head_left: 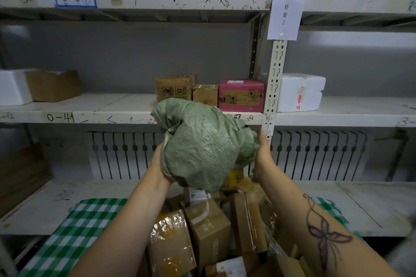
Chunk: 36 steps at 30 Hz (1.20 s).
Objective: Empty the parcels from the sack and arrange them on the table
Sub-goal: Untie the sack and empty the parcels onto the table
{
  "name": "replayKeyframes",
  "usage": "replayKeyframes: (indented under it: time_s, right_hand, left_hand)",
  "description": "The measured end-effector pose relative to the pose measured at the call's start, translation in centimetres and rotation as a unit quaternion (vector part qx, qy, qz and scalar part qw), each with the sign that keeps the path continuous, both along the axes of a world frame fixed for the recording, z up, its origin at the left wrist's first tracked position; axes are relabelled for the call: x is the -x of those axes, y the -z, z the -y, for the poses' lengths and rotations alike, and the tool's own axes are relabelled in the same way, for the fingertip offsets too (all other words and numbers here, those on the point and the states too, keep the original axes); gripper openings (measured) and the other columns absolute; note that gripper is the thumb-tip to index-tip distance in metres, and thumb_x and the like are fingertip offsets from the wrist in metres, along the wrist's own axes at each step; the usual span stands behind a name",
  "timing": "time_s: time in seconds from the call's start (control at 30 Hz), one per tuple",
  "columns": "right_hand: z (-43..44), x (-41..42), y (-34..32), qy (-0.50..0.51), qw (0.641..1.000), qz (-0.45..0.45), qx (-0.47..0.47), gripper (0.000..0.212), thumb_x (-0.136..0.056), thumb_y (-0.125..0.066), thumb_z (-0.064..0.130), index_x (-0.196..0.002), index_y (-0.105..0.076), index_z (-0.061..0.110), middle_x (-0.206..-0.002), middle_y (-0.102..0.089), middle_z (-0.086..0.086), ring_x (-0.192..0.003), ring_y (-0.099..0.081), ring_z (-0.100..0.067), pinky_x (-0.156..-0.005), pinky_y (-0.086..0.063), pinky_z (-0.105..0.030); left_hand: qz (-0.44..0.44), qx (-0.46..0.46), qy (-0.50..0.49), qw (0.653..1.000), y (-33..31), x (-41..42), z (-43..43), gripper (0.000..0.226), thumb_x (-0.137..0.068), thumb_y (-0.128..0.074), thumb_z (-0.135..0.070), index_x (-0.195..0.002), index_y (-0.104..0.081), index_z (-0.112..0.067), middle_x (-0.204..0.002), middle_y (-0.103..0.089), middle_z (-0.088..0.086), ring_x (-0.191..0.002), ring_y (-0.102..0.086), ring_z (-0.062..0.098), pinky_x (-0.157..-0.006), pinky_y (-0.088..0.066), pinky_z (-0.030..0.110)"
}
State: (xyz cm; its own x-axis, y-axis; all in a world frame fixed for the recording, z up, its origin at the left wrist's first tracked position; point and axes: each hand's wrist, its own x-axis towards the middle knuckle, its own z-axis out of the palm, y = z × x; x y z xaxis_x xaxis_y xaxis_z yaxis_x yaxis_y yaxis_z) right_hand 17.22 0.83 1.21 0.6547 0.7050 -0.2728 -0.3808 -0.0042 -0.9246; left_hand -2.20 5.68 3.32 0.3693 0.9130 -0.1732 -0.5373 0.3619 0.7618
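Observation:
A crumpled green woven sack point(202, 144) is held up in front of the shelves, bunched into a ball. My left hand point(161, 164) grips its left underside and my right hand point(262, 155) presses against its right side. Below the sack, several brown cardboard parcels point(207, 225) lie in a heap on a table covered with a green and white checked cloth point(74, 234). One parcel at the front left is wrapped in shiny clear tape point(170, 243).
A metal shelf rack stands close behind the table. Its middle shelf point(90, 105) carries two brown boxes and a pink box point(242, 94), a white foam box point(300, 92) to the right, and an open brown box point(53, 84) at left. The lower shelf point(360, 200) runs behind the table.

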Motion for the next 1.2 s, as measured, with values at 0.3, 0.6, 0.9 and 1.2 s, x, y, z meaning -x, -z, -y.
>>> replayKeyframes:
  time_s: [0.3,0.6,0.9,1.2]
  right_hand:
    - [0.5,-0.5,-1.7,-0.233,0.915,-0.211,-0.252,0.081,-0.080,-0.034,0.075,-0.123,-0.058,0.011,-0.112,-0.068,-0.019,-0.098,-0.068,-0.036,-0.078,-0.057,-0.048]
    - [2.1,2.6,-4.4,-0.406,0.855,0.322,-0.030,0.071,-0.051,-0.079,0.034,-0.116,-0.054,0.020,-0.103,-0.066,0.003,-0.089,-0.067,-0.011,-0.083,-0.053,-0.029]
    - [2.6,3.5,-4.8,-0.219,0.852,0.469,-0.080,0.091,-0.058,-0.086,0.005,-0.135,-0.045,0.028,-0.119,-0.061,0.007,-0.113,-0.056,-0.014,-0.101,-0.043,-0.033]
    - [3.9,2.2,-2.3,-0.071,0.892,0.435,-0.102,0.059,-0.074,-0.075,0.006,-0.126,-0.057,0.026,-0.104,-0.067,0.008,-0.098,-0.061,-0.012,-0.087,-0.052,-0.030]
  left_hand:
    - [-0.298,-0.063,0.135,0.943,-0.2,0.4,-0.3,0.031,-0.096,-0.045,-0.013,-0.068,-0.054,-0.004,-0.068,-0.051,0.010,-0.047,-0.056,0.019,-0.046,-0.046,0.025]
    - [-0.265,-0.073,0.073,0.959,0.3,-0.7,-1.2,0.025,-0.083,-0.063,-0.006,-0.107,-0.062,0.003,-0.076,-0.065,0.013,-0.064,-0.064,0.024,-0.064,-0.050,0.032]
    - [-0.150,-0.208,0.058,0.965,-0.6,-1.5,-0.8,0.073,-0.065,-0.079,-0.020,-0.128,-0.043,-0.009,-0.115,-0.061,0.014,-0.098,-0.064,0.027,-0.084,-0.053,0.041]
    - [-0.228,-0.162,0.012,0.960,0.1,-3.7,0.9,0.104,-0.039,-0.077,-0.061,-0.128,-0.038,-0.023,-0.130,-0.050,0.008,-0.116,-0.052,0.027,-0.102,-0.042,0.046]
